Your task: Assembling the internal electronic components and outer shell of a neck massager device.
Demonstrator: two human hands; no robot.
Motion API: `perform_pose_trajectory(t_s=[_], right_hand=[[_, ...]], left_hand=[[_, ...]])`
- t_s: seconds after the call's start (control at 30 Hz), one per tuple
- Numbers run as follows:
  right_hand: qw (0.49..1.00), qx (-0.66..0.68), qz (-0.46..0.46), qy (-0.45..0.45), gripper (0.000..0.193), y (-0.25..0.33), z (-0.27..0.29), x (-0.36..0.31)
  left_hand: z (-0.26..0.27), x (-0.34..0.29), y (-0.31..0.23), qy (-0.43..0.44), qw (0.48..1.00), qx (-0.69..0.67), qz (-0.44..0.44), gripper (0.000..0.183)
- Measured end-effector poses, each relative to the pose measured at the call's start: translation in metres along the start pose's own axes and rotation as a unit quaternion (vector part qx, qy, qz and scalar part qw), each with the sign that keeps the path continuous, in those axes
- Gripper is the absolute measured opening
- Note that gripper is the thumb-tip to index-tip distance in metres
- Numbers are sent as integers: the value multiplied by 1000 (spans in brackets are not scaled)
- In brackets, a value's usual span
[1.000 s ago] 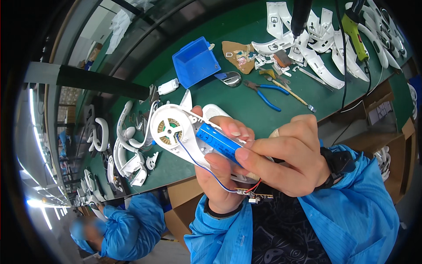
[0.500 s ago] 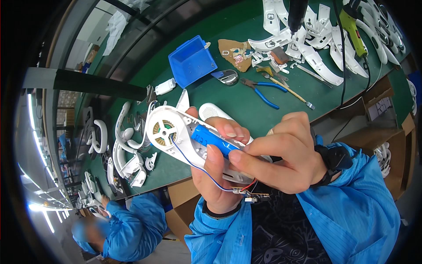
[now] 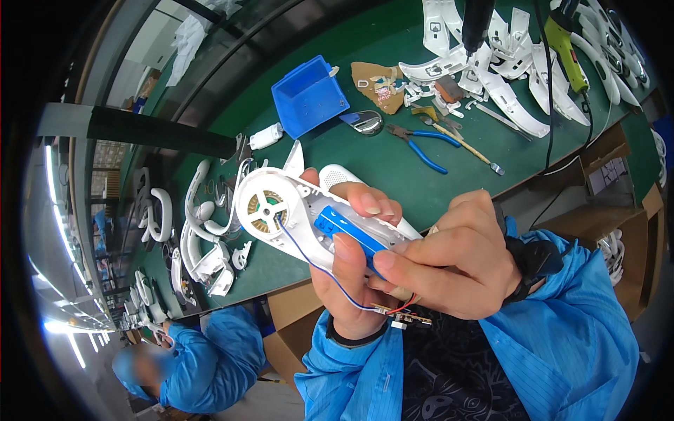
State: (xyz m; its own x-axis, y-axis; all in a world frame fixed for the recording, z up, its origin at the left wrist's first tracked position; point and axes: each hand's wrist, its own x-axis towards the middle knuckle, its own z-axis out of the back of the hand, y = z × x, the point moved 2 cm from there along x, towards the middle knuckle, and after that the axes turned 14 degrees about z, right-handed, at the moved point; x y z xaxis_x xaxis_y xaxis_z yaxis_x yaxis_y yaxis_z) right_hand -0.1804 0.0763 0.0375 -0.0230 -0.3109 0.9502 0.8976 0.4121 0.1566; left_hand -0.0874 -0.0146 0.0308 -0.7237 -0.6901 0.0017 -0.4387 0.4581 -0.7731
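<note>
A white plastic housing point(image 3: 303, 235) lies tilted across my left hand point(image 3: 342, 284), gripped between the thumb on the near side and the fingers on the far side. A round motor point(image 3: 267, 212) with a spoked white cover sits at its left end. In the open channel of the housing is a blue cylindrical battery point(image 3: 345, 231). My right hand point(image 3: 460, 259) pinches the battery's near right end between thumb and fingertips. One blue wire point(image 3: 309, 258) runs from the motor to a small circuit board point(image 3: 406, 319) hanging below my left hand, where red wire also shows.
On the green bench point(image 3: 316, 161) are a blue bin point(image 3: 309, 102), blue-handled pliers point(image 3: 425, 147), a brush point(image 3: 470, 146) and heaps of white shells point(image 3: 502, 91). A dark tool point(image 3: 477, 24) hangs overhead beside a green power screwdriver point(image 3: 565, 52). Another person point(image 3: 210, 365) works at lower left.
The battery has shifted right and toward me along the channel, with my right fingers on its end. More of the channel's inside shows at its far side.
</note>
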Motion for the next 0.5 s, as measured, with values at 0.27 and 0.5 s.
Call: perform_pose_trajectory(t_s=[0.27, 0.5], right_hand=[[1000, -7, 6, 16, 36, -4, 2, 2], [1000, -6, -6, 26, 36, -4, 1, 1]], left_hand=[[-2, -1, 1, 17, 998, -57, 7, 68], [-1, -1, -1, 24, 998, -57, 11, 66]])
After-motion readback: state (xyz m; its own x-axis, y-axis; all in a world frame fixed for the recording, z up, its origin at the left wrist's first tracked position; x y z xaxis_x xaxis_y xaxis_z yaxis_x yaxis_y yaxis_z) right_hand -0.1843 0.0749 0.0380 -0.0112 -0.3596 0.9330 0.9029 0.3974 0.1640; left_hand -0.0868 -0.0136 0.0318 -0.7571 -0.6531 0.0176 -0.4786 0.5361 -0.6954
